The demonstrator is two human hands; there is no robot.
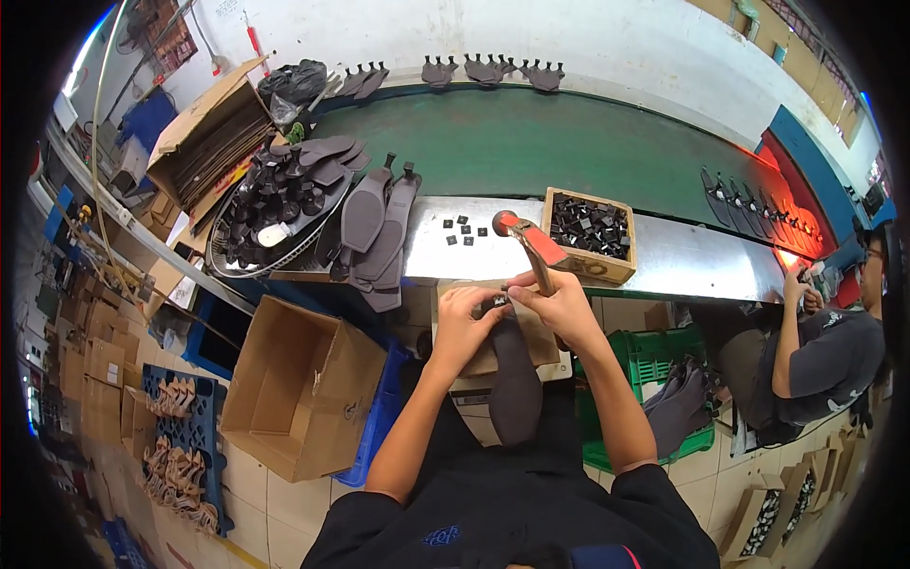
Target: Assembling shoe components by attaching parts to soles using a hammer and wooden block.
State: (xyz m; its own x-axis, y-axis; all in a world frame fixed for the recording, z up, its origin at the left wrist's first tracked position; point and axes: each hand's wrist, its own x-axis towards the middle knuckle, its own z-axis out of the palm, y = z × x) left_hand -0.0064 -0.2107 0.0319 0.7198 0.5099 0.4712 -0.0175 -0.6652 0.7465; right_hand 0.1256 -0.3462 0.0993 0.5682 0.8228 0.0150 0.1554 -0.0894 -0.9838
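A dark brown shoe insole [515, 384] lies lengthwise on a small block in front of me, its tip toward the bench. My left hand [464, 318] pinches the insole's far end, where a small black part sits. My right hand [561, 302] is closed around the handle of a hammer [527, 241] with a red neck and round head, raised over the metal bench top [682, 256]. Both hands touch each other at the insole's tip.
A wooden box of small black square parts [590, 230] stands on the bench, with several loose ones [462, 229] beside it. Stacked insoles [374, 237] and a tray of dark pieces [280, 204] lie left. An open carton [303, 384] and a green crate [654, 365] flank my legs. Another person [815, 351] sits right.
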